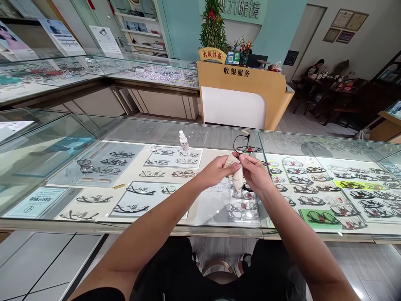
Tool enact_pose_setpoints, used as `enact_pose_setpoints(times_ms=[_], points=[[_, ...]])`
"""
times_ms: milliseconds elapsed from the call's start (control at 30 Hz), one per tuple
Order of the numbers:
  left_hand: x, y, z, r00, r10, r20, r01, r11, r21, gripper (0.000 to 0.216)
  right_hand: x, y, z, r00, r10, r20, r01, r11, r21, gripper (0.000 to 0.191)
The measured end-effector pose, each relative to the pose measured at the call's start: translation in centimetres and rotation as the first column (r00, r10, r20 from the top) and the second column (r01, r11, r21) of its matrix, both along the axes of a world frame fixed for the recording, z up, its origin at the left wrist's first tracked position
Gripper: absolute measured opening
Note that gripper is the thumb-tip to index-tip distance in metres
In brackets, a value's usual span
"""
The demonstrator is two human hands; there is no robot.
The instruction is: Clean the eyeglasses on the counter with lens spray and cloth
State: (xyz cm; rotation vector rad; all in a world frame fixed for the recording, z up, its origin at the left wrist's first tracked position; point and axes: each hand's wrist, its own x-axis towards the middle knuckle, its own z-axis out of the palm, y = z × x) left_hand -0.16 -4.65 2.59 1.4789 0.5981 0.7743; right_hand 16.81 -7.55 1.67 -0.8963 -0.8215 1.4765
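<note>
Over the glass counter, I hold a pair of dark-rimmed eyeglasses (241,143) upright between both hands, one round lens standing above my fingers. My left hand (222,168) is closed on a cream cleaning cloth (237,179), which is bunched against the lower part of the glasses and hangs down between the hands. With thumb and fingers pinched, my right hand (254,170) grips the glasses' frame beside the cloth. Fingers and cloth hide the rest of the frame. A small white bottle (184,141) stands on the counter, left of and beyond my hands.
Beneath the glass countertop (216,211) lie several rows of eyeglasses on pale trays, with a green card (319,219) at the right. Farther back stand a wooden cashier desk (278,96) and another display case (150,69). A person (315,67) sits at the far right table.
</note>
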Motion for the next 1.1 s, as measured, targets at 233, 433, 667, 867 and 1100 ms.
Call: enact_pose_setpoints(times_ms=[233,433,667,867,1100], points=[[0.6,0.1,-1.2,0.985,0.164,0.045,-0.167,0.985,0.053,0.068,0.0,0.0,-0.1,0.999,-0.029,0.014,0.029,0.999,0.038,0.040],[0.2,0.2,-1.1,0.991,0.017,0.131,-0.004,0.996,-0.092,0.058,0.7,0.0,0.0,1.000,-0.004,-0.019,0.004,1.000,0.008,0.042],[0.2,-0.3,-0.6,0.989,-0.079,0.126,0.083,0.996,-0.022,0.058,0.9,-0.3,0.2,0.999,0.045,-0.007,-0.045,0.999,-0.007,0.047],[0.7,-0.3,-1.2,0.990,0.114,0.087,-0.114,0.993,-0.008,0.055,0.5,-0.1,0.2,1.000,-0.020,-0.005,0.021,0.998,0.054,0.041],[0.9,-0.2,-1.5,0.977,0.166,0.135,-0.158,0.985,-0.074,0.065,0.6,-0.2,0.4,0.999,-0.015,0.047,0.011,0.997,0.078,0.036]])
